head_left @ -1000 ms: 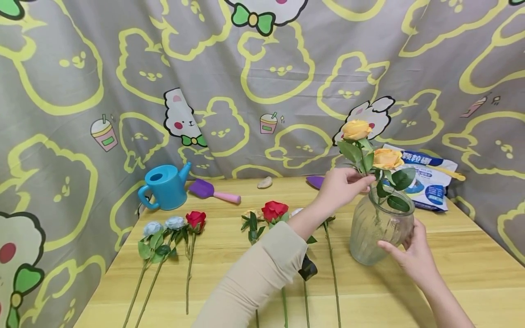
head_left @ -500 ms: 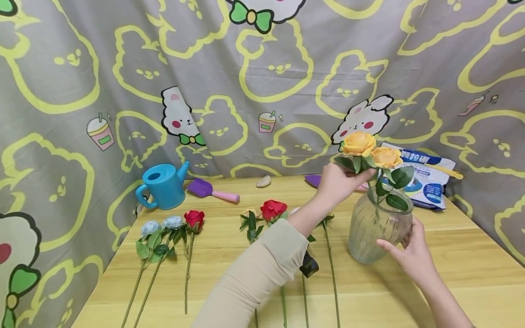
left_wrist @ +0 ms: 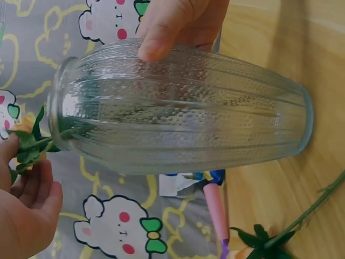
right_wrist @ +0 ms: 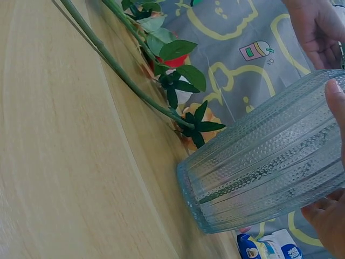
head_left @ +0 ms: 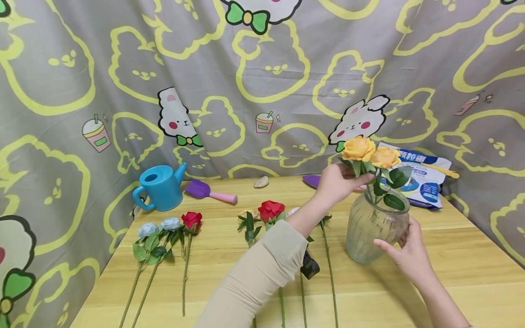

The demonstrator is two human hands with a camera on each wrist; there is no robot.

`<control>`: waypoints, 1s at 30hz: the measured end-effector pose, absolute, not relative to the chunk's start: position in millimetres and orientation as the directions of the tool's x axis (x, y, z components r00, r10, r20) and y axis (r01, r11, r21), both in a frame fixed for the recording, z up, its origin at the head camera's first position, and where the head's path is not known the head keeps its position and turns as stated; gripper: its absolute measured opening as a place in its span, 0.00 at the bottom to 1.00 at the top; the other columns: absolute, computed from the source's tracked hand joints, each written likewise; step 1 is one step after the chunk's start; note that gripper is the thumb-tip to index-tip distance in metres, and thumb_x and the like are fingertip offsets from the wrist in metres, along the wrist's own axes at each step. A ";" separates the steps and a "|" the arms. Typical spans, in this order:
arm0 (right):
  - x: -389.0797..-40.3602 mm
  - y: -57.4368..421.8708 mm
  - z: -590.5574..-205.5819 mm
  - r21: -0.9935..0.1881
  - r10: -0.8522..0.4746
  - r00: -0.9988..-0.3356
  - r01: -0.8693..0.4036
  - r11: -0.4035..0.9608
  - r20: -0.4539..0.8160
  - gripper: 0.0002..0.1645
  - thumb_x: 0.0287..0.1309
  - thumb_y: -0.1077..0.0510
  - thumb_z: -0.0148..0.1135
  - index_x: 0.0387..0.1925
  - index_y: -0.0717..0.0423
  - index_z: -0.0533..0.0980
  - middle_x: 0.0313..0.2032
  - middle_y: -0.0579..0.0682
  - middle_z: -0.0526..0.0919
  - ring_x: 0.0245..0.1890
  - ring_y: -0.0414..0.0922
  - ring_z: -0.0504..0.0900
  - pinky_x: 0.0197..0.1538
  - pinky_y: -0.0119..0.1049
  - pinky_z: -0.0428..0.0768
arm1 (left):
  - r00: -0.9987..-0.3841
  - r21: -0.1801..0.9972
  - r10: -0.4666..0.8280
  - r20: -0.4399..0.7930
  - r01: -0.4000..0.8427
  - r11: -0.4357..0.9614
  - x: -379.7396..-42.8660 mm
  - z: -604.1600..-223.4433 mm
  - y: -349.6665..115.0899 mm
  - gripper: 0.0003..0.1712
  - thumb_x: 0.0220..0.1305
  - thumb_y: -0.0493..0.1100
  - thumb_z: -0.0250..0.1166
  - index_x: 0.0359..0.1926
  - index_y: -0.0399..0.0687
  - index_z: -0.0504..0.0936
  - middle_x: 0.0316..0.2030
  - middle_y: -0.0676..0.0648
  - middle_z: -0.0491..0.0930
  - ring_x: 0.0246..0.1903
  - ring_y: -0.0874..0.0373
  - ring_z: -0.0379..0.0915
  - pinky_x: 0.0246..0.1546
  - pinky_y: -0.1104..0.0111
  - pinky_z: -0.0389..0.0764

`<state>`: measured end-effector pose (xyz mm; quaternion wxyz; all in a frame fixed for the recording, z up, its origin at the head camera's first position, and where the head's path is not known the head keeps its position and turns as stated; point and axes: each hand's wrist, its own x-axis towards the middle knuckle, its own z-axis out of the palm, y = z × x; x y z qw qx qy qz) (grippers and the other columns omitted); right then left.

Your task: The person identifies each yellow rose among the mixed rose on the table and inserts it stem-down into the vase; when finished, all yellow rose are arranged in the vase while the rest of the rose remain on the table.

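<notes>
My left hand [head_left: 338, 184] pinches a yellow rose [head_left: 357, 149] just under its bloom, above the mouth of a ribbed clear glass vase [head_left: 375, 232]. Its stem runs down inside the vase, as the left wrist view shows. Beside it a second yellow rose [head_left: 386, 157] stands in the vase with its leaves over the rim. My right hand [head_left: 412, 257] grips the vase's right side, thumb on the near face and fingers behind. In the right wrist view the vase [right_wrist: 264, 162] is tilted, its base near the wooden table [right_wrist: 70, 162].
Two pale blue roses [head_left: 170, 223] and a red rose [head_left: 192, 222] lie at left. More roses, one a red rose [head_left: 271, 210], lie partly under my left arm, near a black object [head_left: 310, 266]. Behind are a blue watering can [head_left: 160, 189], purple shovel [head_left: 198, 188], stone [head_left: 261, 182] and printed bag [head_left: 426, 182].
My left hand has lowered the held yellow rose deeper into the vase, so its bloom is now about level with the other yellow one. The right hand keeps its grip on the vase.
</notes>
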<state>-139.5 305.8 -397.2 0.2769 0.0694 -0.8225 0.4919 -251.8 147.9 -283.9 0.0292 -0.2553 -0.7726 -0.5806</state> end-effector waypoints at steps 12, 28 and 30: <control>-140.2 304.4 -398.2 -0.768 0.150 -0.832 -0.404 0.498 0.534 0.54 0.37 0.79 0.65 0.63 0.55 0.48 0.51 0.36 0.63 0.49 0.26 0.66 0.50 0.16 0.64 | -0.878 0.903 0.339 0.338 0.405 0.147 -254.6 -292.1 168.9 0.12 0.46 0.46 0.72 0.28 0.45 0.80 0.20 0.56 0.78 0.18 0.70 0.72 0.20 0.79 0.74; -140.0 305.1 -398.2 -0.773 0.161 -0.836 -0.388 0.501 0.524 0.54 0.37 0.79 0.65 0.63 0.56 0.47 0.50 0.33 0.64 0.49 0.26 0.66 0.50 0.16 0.65 | -0.883 0.962 0.388 0.264 0.270 -0.039 -251.3 -292.6 154.8 0.16 0.48 0.41 0.70 0.40 0.45 0.82 0.30 0.54 0.82 0.29 0.70 0.76 0.29 0.77 0.77; -140.2 305.3 -398.5 -0.775 0.163 -0.837 -0.386 0.501 0.523 0.54 0.37 0.79 0.65 0.62 0.56 0.47 0.49 0.33 0.64 0.49 0.26 0.66 0.50 0.16 0.64 | -0.885 0.964 0.386 0.261 0.255 -0.068 -251.7 -292.1 155.1 0.15 0.48 0.39 0.70 0.40 0.42 0.81 0.30 0.52 0.82 0.28 0.69 0.77 0.30 0.76 0.78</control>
